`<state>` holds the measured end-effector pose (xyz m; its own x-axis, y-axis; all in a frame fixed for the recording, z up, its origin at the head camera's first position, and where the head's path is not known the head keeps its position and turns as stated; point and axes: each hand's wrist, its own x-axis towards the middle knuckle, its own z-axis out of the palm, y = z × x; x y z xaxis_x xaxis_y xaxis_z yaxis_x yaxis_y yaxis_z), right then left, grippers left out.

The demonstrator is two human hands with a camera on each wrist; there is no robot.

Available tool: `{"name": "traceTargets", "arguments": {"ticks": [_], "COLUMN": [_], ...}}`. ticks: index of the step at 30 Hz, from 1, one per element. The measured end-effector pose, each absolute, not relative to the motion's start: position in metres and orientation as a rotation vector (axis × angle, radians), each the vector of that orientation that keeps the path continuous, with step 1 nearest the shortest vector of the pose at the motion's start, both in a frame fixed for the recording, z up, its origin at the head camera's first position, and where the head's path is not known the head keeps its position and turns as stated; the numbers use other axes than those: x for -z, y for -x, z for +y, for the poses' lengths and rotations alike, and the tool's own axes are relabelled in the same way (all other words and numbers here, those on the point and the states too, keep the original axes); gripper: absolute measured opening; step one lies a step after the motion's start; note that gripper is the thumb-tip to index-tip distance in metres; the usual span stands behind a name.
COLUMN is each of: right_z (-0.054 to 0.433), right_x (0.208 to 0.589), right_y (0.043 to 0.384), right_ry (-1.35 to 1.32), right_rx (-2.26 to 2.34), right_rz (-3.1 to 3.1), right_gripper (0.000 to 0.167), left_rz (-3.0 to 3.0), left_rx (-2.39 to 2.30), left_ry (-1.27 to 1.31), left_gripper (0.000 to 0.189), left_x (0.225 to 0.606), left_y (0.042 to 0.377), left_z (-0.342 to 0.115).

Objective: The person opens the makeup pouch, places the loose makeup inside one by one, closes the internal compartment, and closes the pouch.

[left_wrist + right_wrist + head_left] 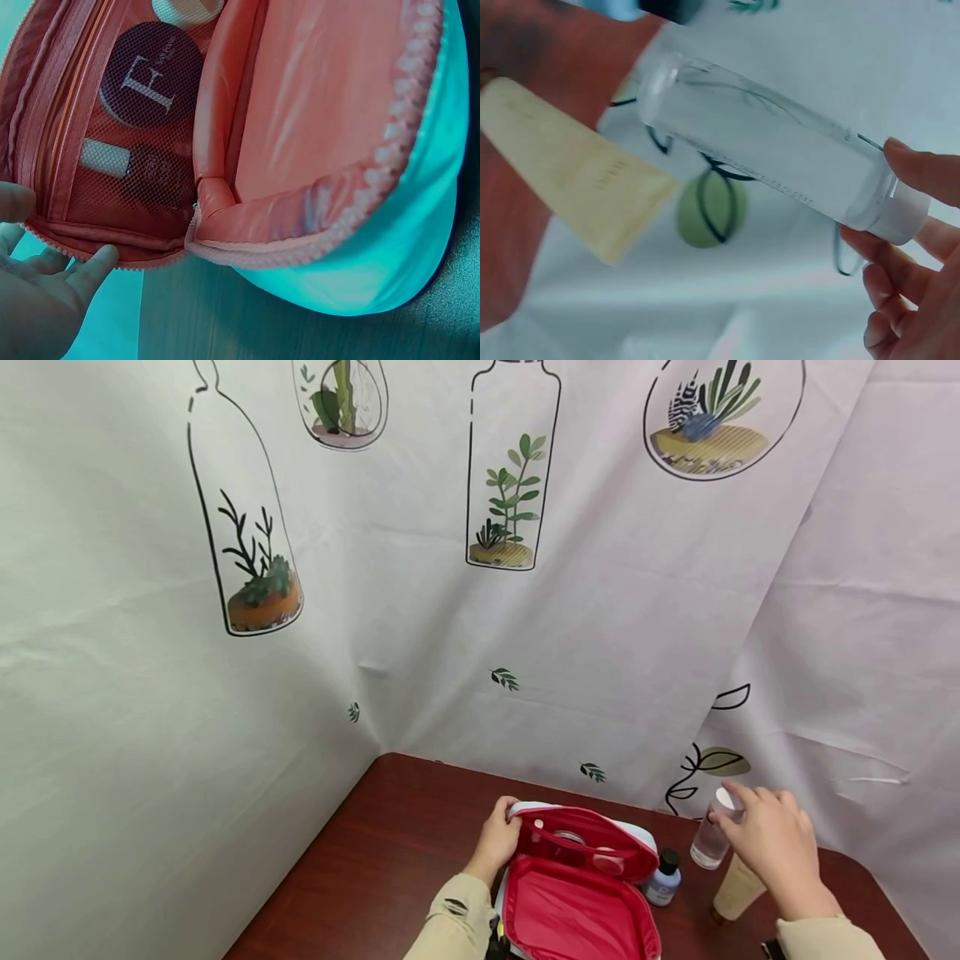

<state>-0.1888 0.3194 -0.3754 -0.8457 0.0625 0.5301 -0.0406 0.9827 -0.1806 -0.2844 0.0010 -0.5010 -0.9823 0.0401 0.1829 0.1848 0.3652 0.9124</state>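
A red-lined cosmetic bag (581, 914) with a pale outer shell lies unzipped on the table, its lid raised. My left hand (497, 842) grips the lid's left edge, thumb on the inner side. Behind the lid's mesh pocket (101, 191) are a round dark compact (152, 75) marked F, a small white-and-dark item (139, 166) and a white round thing (187, 9). To the right, my right hand (776, 843) pinches a clear bottle (708, 842) by its white cap (902, 214), thumb against fingers. Whether the bottle's base touches the table cannot be told.
A cream tube (737, 892) stands on its cap just right of the bottle. Between bag and bottle is a small blue bottle (663, 881) with a black cap. Printed white cloth (600, 652) hangs behind and left of the brown table (360, 877). A dark object (498, 941) lies at the bag's left.
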Motion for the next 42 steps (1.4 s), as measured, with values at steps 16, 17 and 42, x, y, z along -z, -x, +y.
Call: {"name": "traceTargets", "arguments": {"ticks": [16, 17, 42], "right_z": [0.301, 0.3, 0.206], "right_x": [0.35, 0.349, 0.442], "right_y": [0.181, 0.181, 0.195], "right_ry": [-0.021, -0.024, -0.106], "right_rx": [-0.465, -0.481, -1.068], "right_rz": [-2.739, -2.754, -2.826], "right_gripper": [0.052, 0.053, 0.04], "left_rz": [-2.471, -2.473, -2.51], "left_rx": [1.7, 1.71, 1.783], "left_ry": [0.34, 0.349, 0.435], "left_gripper": [0.027, 0.028, 0.032], "left_x": [0.501, 0.502, 0.496], "left_y": [0.287, 0.288, 0.287], "left_z": [-0.007, -0.007, -0.013]}}
